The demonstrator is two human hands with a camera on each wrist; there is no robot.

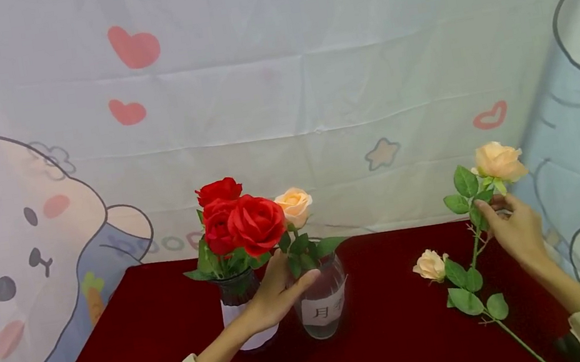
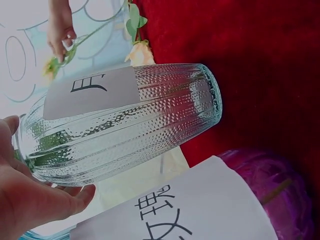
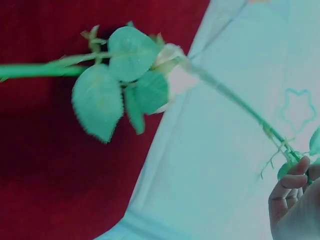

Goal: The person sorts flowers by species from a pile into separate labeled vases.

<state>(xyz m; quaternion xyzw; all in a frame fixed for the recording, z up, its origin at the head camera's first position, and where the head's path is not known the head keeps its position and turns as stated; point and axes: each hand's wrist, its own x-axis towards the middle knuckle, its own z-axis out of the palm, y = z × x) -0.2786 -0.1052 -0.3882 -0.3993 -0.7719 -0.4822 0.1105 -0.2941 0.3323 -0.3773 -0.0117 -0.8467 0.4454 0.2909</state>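
My left hand point(image 1: 279, 290) grips the neck of a ribbed clear glass vase point(image 1: 326, 311) with a white label. One peach rose point(image 1: 295, 207) stands in this vase, its leaves over the rim. Off to the right, my right hand point(image 1: 517, 230) pinches the stem of another peach rose point(image 1: 498, 162) just below the bloom, holding it upright above the table. A smaller peach rose point(image 1: 430, 266) lies close to the held stem. In the right wrist view, the fingers point(image 3: 292, 182) curl at the stem.
Left of the clear vase is a purple glass vase point(image 2: 285, 192) with a white paper label point(image 2: 175, 210), holding several red roses point(image 1: 256, 224). A dark red cloth point(image 1: 393, 329) covers the table. Behind it hangs a printed curtain point(image 1: 343, 84).
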